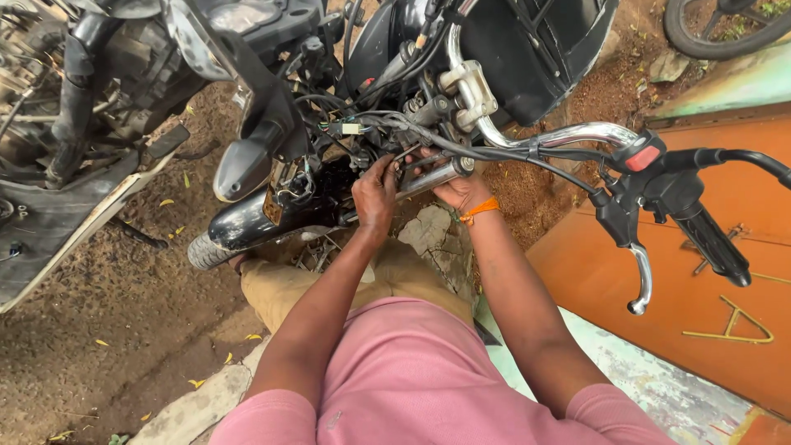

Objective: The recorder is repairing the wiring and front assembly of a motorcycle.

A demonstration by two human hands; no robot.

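A black motorcycle stands in front of me with its headlight removed and a tangle of wires (371, 128) exposed. My left hand (375, 194) reaches into the front of the steering head, fingers curled around something dark that I cannot make out. My right hand (457, 188), with an orange thread on the wrist, grips the chrome fork tube (432, 177) from below. The chrome handlebar (568, 134) curves to the right, ending in a black grip (713, 243) and a silver lever (641, 280). The front mudguard (247, 222) and tyre (206, 250) show below.
Another dismantled motorcycle (91, 82) stands at the left over brown dirt with scattered yellow leaves. An orange metal sheet (700, 280) lies at the right. A cracked concrete slab (432, 235) lies under my knees. A tyre (717, 33) shows at top right.
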